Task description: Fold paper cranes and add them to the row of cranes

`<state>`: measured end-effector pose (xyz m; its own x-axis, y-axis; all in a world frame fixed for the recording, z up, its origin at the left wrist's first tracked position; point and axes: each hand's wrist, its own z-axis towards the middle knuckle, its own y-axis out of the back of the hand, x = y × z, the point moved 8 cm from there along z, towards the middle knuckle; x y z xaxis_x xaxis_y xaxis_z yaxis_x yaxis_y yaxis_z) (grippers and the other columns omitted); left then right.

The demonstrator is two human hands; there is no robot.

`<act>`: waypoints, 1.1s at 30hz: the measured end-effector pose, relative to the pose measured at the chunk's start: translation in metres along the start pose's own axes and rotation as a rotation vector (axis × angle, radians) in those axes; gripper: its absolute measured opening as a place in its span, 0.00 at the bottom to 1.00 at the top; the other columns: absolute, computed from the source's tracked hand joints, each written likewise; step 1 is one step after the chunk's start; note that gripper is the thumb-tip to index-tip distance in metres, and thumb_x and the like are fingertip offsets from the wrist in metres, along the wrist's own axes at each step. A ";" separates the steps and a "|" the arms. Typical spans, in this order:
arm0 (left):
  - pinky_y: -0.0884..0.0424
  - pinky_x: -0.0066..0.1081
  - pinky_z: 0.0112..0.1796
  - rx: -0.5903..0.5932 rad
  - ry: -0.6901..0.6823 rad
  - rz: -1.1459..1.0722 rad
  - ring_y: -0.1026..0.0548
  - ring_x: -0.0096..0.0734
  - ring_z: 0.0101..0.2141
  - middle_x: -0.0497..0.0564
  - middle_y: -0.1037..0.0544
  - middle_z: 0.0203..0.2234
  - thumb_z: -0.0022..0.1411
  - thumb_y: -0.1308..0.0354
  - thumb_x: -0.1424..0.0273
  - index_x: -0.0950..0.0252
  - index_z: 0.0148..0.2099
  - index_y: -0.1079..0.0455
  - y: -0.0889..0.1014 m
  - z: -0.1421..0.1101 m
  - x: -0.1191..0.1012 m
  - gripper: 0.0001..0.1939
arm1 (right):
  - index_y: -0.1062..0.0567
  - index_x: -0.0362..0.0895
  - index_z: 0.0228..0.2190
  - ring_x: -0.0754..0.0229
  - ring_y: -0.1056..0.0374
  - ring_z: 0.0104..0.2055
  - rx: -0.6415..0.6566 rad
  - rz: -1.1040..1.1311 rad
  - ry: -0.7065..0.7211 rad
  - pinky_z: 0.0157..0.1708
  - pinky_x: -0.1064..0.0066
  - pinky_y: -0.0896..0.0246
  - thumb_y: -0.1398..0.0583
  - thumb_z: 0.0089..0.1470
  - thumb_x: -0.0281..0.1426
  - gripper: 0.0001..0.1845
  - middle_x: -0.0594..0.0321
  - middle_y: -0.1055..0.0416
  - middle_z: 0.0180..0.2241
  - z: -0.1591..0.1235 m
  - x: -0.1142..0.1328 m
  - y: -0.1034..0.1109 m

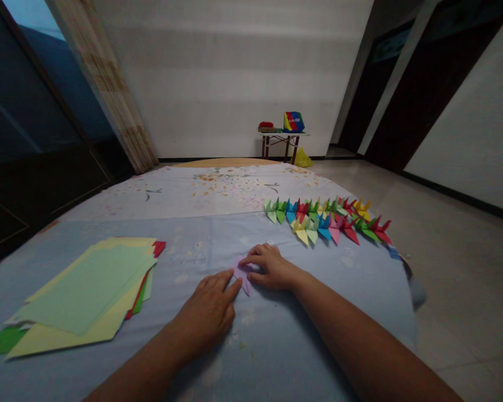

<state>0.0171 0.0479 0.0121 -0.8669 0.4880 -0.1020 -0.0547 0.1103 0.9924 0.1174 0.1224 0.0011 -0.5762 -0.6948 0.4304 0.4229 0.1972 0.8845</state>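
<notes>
A small piece of folded purple origami paper (245,274) lies on the blue cloth between my hands. The thumb and index finger of my left hand (212,304) hold its left edge down. From the other side, my right hand (272,268) has its thumb and index fingertip on the paper, the other fingers curled behind. Part of the paper is hidden under the fingers. Beyond my right hand stand two rows of folded paper cranes (312,226) in green, blue, red, yellow and pink.
A stack of coloured paper sheets (92,285) lies on the left of the round table. Its blue tablecloth (184,229) meets a white flowered cloth (171,195) at the back. By the far wall is a small table (283,134) bearing a colourful box (294,121).
</notes>
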 end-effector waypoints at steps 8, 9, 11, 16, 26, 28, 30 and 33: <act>0.45 0.43 0.54 -0.031 -0.030 0.001 0.41 0.41 0.56 0.58 0.38 0.56 0.58 0.57 0.73 0.64 0.58 0.41 -0.001 -0.001 0.002 0.24 | 0.31 0.51 0.46 0.55 0.44 0.46 0.000 0.014 -0.023 0.47 0.59 0.52 0.40 0.49 0.36 0.20 0.60 0.36 0.43 0.000 -0.002 0.001; 0.44 0.43 0.54 -0.033 -0.029 0.010 0.41 0.42 0.55 0.58 0.38 0.56 0.58 0.57 0.73 0.64 0.58 0.41 -0.002 -0.001 0.002 0.24 | 0.31 0.51 0.46 0.55 0.44 0.46 -0.002 0.015 -0.025 0.47 0.59 0.52 0.40 0.49 0.37 0.20 0.60 0.36 0.43 0.000 -0.002 0.001; 0.44 0.43 0.54 -0.042 -0.030 0.022 0.40 0.43 0.55 0.58 0.37 0.56 0.58 0.57 0.74 0.65 0.58 0.41 -0.003 -0.001 0.002 0.24 | 0.30 0.50 0.44 0.55 0.44 0.46 -0.008 0.016 -0.027 0.47 0.59 0.52 0.40 0.49 0.37 0.19 0.60 0.36 0.43 0.000 -0.001 0.002; 0.44 0.43 0.54 -0.052 -0.044 0.037 0.40 0.42 0.55 0.58 0.38 0.56 0.58 0.57 0.74 0.65 0.58 0.42 -0.006 -0.003 0.003 0.25 | 0.28 0.50 0.42 0.55 0.43 0.46 -0.006 0.006 -0.021 0.47 0.59 0.52 0.40 0.49 0.37 0.16 0.59 0.35 0.43 0.000 0.000 0.002; 0.42 0.44 0.53 -0.081 -0.017 0.059 0.37 0.43 0.53 0.59 0.35 0.54 0.57 0.56 0.74 0.65 0.57 0.40 -0.002 0.000 -0.001 0.25 | 0.31 0.51 0.47 0.55 0.44 0.46 -0.012 -0.009 -0.017 0.47 0.60 0.53 0.40 0.49 0.36 0.21 0.58 0.36 0.44 -0.001 0.000 0.001; 0.43 0.45 0.53 -0.079 -0.010 0.069 0.38 0.43 0.53 0.60 0.36 0.54 0.57 0.55 0.74 0.65 0.57 0.40 -0.002 0.001 -0.001 0.25 | 0.34 0.53 0.50 0.55 0.44 0.46 -0.009 -0.007 -0.005 0.47 0.60 0.53 0.41 0.50 0.36 0.24 0.59 0.36 0.45 -0.002 0.002 0.002; 0.44 0.45 0.53 -0.066 0.001 0.073 0.39 0.44 0.54 0.61 0.37 0.55 0.56 0.55 0.74 0.66 0.58 0.40 -0.004 0.002 -0.001 0.25 | 0.34 0.55 0.50 0.56 0.44 0.46 -0.004 -0.012 0.011 0.46 0.61 0.52 0.42 0.51 0.36 0.22 0.59 0.36 0.44 -0.002 0.004 0.002; 0.45 0.45 0.53 -0.040 0.022 0.071 0.41 0.45 0.56 0.61 0.39 0.57 0.56 0.55 0.73 0.66 0.58 0.41 -0.006 0.001 -0.001 0.26 | 0.29 0.57 0.45 0.56 0.44 0.46 -0.003 -0.030 0.034 0.46 0.61 0.53 0.43 0.53 0.37 0.16 0.61 0.36 0.43 -0.002 0.005 0.001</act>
<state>0.0192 0.0475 0.0065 -0.8797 0.4745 -0.0297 -0.0115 0.0413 0.9991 0.1164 0.1173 0.0041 -0.5648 -0.7235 0.3970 0.4080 0.1734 0.8964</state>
